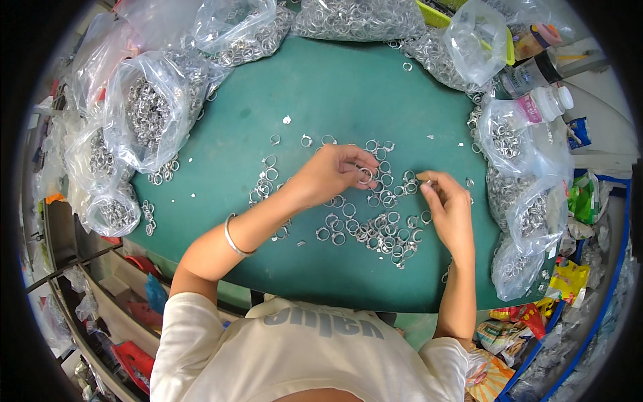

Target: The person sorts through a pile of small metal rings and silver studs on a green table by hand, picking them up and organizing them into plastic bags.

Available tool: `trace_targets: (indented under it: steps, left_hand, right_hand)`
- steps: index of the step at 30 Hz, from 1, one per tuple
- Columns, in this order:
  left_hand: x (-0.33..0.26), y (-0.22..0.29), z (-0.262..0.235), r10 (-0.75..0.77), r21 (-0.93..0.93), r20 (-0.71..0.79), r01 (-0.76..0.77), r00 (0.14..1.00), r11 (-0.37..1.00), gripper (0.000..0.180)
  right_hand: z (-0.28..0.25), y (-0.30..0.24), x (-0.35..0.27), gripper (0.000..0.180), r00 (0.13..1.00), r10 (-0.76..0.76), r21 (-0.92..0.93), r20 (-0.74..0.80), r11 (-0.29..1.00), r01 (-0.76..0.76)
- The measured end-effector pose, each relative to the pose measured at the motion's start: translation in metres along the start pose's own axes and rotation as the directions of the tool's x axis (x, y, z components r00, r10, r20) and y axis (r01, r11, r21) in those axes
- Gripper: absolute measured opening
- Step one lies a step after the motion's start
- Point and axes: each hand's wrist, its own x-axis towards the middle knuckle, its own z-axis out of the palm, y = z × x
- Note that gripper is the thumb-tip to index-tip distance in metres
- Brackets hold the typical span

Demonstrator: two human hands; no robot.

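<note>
My left hand [340, 171] reaches over the middle of the green tabletop, its thumb and fingers closed on a silver ring [365, 175]. More rings lie just beyond and beside its fingertips. To the right, my right hand [447, 202] has thumb and forefinger pinched together; a tiny silvery bit shows at the tips, too small to name. Between and below the hands spreads a loose pile of silver rings [388, 234], some overlapping. Another scatter of rings [262, 187] lies left of my left hand, partly hidden by the forearm.
Clear plastic bags full of rings [149, 110] line the left side, the far edge [358, 20] and the right side [522, 208] of the green table [335, 87]. A white-capped bottle [546, 104] and a dark-lidded jar [532, 75] stand at the far right.
</note>
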Motion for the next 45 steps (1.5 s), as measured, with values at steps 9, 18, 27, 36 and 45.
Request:
trace_targets:
  steps: [9, 18, 27, 36, 45]
  left_hand:
    - [-0.036, -0.004, 0.009, -0.071, -0.232, 0.087, 0.089, 0.994, 0.968, 0.034]
    - [-0.062, -0.019, 0.000, 0.034, -0.193, -0.088, -0.050, 0.996, 0.980, 0.027]
    - [-0.136, -0.034, -0.004, 0.161, 0.187, -0.394, -0.093, 0.905, 0.978, 0.037]
    - [-0.179, -0.073, -0.053, 0.378, 0.487, -0.703, 0.021, 0.602, 0.873, 0.016]
    - [-0.107, -0.045, -0.121, 0.622, 0.844, -0.437, 0.057, 0.650, 0.534, 0.023]
  right_hand:
    - [0.051, -0.027, -0.038, 0.027, 0.999, -0.013, 0.369, -0.052, 0.929, 0.031]
    - [0.066, -0.043, -0.063, 0.020, 0.987, 0.142, 0.594, 0.081, 0.788, -0.162]
    - [0.076, -0.052, -0.083, 0.022, 0.972, 0.147, 0.472, 0.181, 0.855, -0.218]
    - [0.145, -0.082, -0.100, 0.026, 0.846, -0.414, -0.013, 0.336, 0.896, 0.443]
    - [0.147, -0.093, -0.092, 0.028, 0.842, -0.404, -0.017, 0.359, 0.899, 0.438]
